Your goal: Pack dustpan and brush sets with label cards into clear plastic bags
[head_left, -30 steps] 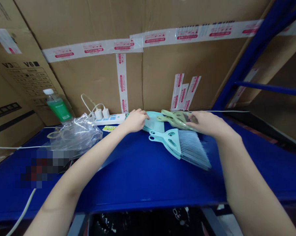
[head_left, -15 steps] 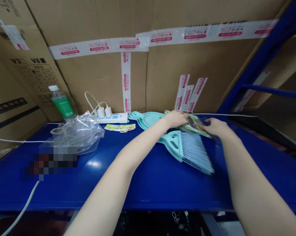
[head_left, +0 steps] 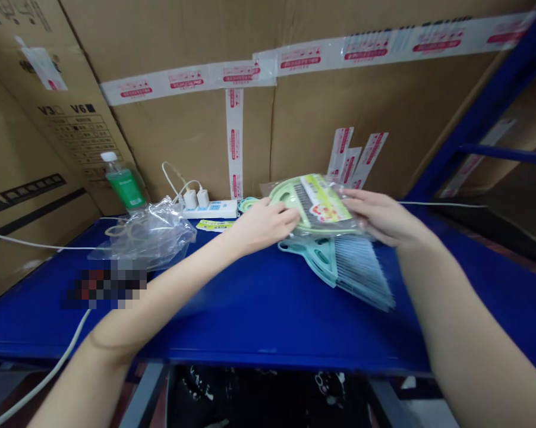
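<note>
A green dustpan and brush set (head_left: 290,193) in clear plastic wrap, with a yellow-green label, is held up between my two hands. My left hand (head_left: 268,224) grips its near left side, fingers bent over the wrap. My right hand (head_left: 379,215) holds its right end, fingers along the label side. Beneath and in front of the pack lies a light-blue hand brush (head_left: 357,267), bristles pointing right, on the blue table (head_left: 259,315). Part of a turquoise piece (head_left: 248,203) shows behind my left wrist; the pack and hand hide the rest.
To the left are a crumpled clear plastic bag (head_left: 161,235) and a green-labelled bottle (head_left: 124,184). A white power strip (head_left: 217,209) with two plugs sits at the back, beside a yellow-green label card (head_left: 212,225). Large cardboard boxes (head_left: 170,131) stand behind; a blue post (head_left: 477,107) rises at the right.
The wrapped green set has come up off the table and toward the left, its label now facing me. My left hand has shifted left onto its near side; the view has turned slightly.
</note>
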